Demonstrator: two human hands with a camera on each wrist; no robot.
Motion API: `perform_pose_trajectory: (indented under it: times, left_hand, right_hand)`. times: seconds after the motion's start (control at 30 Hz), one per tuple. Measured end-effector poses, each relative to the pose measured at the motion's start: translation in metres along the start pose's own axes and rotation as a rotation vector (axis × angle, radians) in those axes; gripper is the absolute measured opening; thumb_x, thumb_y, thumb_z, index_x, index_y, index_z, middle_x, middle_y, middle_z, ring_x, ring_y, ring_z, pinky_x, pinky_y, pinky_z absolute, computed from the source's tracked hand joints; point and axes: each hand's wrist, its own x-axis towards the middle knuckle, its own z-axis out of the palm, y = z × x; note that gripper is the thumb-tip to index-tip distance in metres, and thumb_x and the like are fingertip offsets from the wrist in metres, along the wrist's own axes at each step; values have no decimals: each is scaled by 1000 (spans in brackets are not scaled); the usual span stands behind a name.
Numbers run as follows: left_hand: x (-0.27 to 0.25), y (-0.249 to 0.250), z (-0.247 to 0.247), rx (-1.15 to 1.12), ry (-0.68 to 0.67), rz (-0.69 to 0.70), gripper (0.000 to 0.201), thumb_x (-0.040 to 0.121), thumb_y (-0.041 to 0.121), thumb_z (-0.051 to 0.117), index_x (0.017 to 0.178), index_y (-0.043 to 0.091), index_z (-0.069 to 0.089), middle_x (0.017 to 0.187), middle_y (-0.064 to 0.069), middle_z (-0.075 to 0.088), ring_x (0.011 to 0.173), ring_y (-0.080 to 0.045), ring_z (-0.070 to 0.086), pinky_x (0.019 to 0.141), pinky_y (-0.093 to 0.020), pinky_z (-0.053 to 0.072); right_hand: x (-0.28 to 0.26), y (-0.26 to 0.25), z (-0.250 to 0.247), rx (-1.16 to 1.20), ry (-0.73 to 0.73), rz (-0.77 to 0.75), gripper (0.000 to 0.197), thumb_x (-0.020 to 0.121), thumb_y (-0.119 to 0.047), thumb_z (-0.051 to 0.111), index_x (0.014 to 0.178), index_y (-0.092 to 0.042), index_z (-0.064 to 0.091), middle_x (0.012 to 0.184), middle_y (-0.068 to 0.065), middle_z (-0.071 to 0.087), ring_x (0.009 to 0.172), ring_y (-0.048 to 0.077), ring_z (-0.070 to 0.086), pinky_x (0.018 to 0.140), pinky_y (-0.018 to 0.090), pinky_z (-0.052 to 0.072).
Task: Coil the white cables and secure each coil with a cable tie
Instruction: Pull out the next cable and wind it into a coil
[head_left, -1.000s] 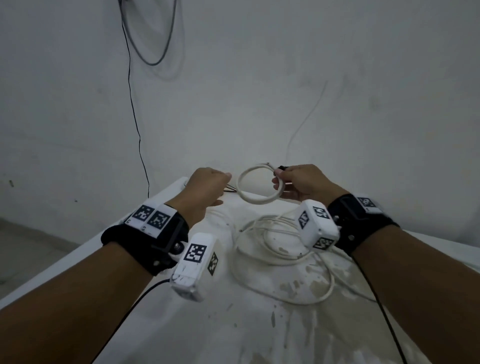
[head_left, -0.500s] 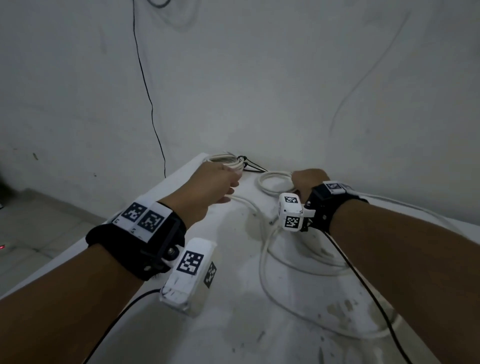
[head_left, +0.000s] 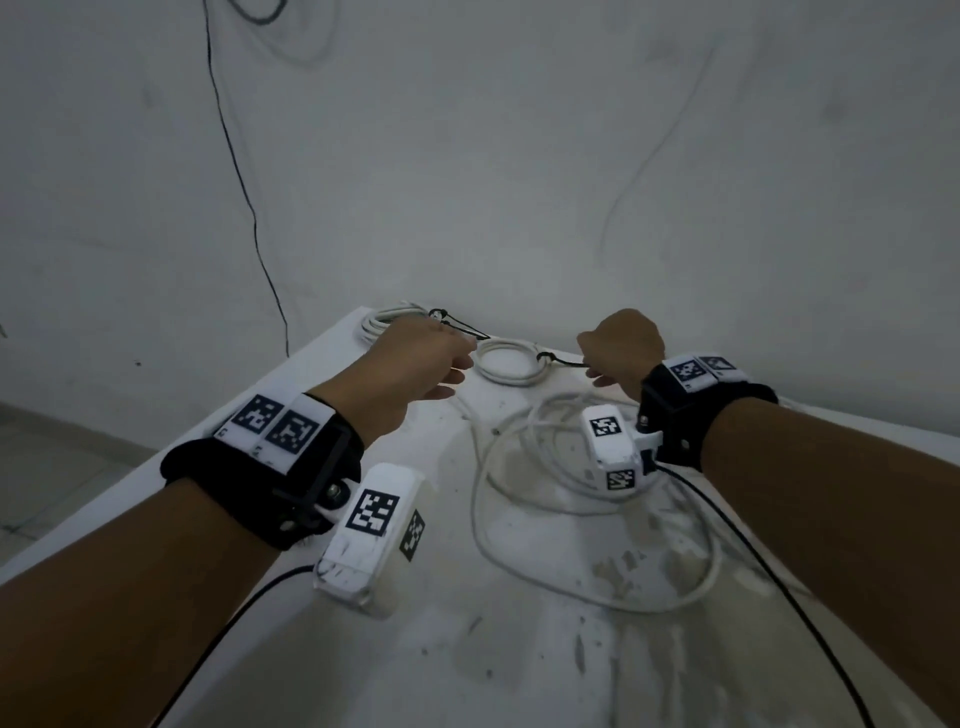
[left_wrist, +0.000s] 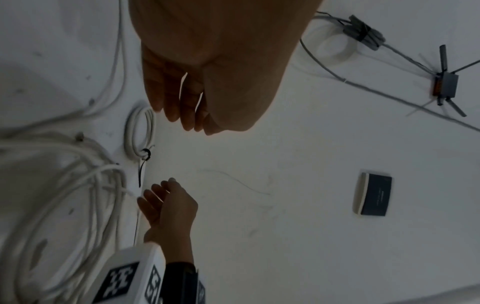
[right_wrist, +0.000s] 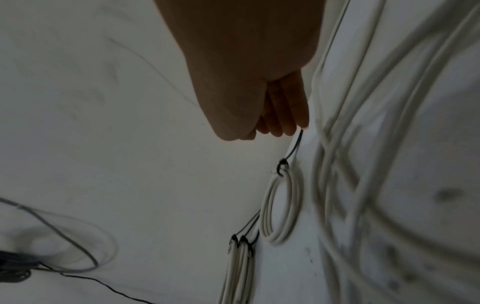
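Nearest, on the stained table (head_left: 467, 649), only loose white cables (head_left: 475, 514), spread in wide untidy loops and not yet wound.

Further on, both hands low over the far part of the table. Left hand (head_left: 415, 358) with fingers relaxed and nearly straight, holding nothing, just beside the left edge of the small coil (head_left: 514, 379). Right hand (head_left: 621, 345) on the other side of it; looks closed from the head view, but in the left wrist view the fingers hang loosely apart, with the tail of the black cable tie (head_left: 563, 360) ending just at the fingertips. Seems let go rather than pinched, though a light touch at the little finger cannot be excluded.

A second ago held up in the air between both hands; half a second ago lowered toward the surface; now lying flat on the table, with the tie closed round its strands on the right side and the long tail pointing to the right hand.

Just behind and to the left, at the far corner, the tied coils (head_left: 387, 319) set down before, each with its own black tie.

Probably means one more cable finished and parked with the finished ones. Still left to do, by this judgement: taking the next loose cable from the near pile, winding it, and tying it.
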Motion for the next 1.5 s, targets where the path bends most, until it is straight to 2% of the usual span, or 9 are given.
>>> perform_pose_trajectory:
  times: [0.37,0.53,0.63,0.8,0.93,1.07,1.2,1.37,1.5]
  left_hand:
    - [-49,25,110,147,-216,88,17,94,20,65,99,4,67,80,-4,66,70,-13,61,63,-23,52]
    - [-56,8,151,403,-268,74,19,94,12,60,99,-5,68,90,-16,67,59,-13,60,58,-24,49]
    - [-57,-10,167,477,-305,2,15,92,14,61,83,2,62,74,-17,64,57,-24,56,56,-29,47]
    - [-59,-17,185,482,-245,-10,47,87,46,69,67,3,68,68,-15,73,56,-25,62,57,-30,51]
    - [-64,-11,200,748,-173,73,48,82,56,66,58,15,58,73,-6,70,72,-22,64,62,-27,47]
    - [-67,-4,217,787,-201,87,17,85,19,56,81,3,61,88,-11,66,85,-29,65,63,-27,45]
    - [-64,7,218,616,-198,49,29,92,9,52,108,-10,65,76,-9,66,60,-19,62,65,-28,58]
    - [-69,35,187,652,-54,178,36,95,32,61,119,6,64,118,-14,68,105,-30,65,85,-32,51]
    - [-69,64,163,162,161,144,36,97,11,51,127,-8,57,107,-20,67,63,-15,54,55,-22,50]
  right_hand:
    - [-101,127,-149,-199,-104,10,19,87,-20,75,84,-1,72,75,11,73,61,22,69,56,31,58]
    - [-133,152,-166,-305,-206,-115,30,83,-40,77,88,-11,72,77,7,72,68,19,71,51,27,55]
    - [-141,154,-159,-326,-323,-166,37,81,-50,75,90,-14,71,80,1,71,69,16,69,51,24,53]
    - [-130,169,-148,-552,-26,-190,43,84,-48,71,111,-16,62,103,2,63,101,21,60,74,27,38]
    - [-132,176,-140,-568,11,-203,37,86,-45,65,112,-19,65,113,7,60,105,25,60,84,30,45]
    - [-143,171,-140,-471,-62,-301,41,83,-63,63,91,-23,66,89,-5,60,82,13,57,70,28,42]
    - [-161,171,-157,-580,-249,-323,42,78,-70,65,79,-28,63,75,-14,58,71,7,56,58,22,37]
    - [-170,169,-173,-701,-79,-319,30,86,-53,64,81,-24,63,82,-8,60,78,14,58,65,27,41]
    - [-175,172,-182,-794,229,-151,22,89,-26,53,102,-11,63,107,11,64,102,31,60,80,34,46]
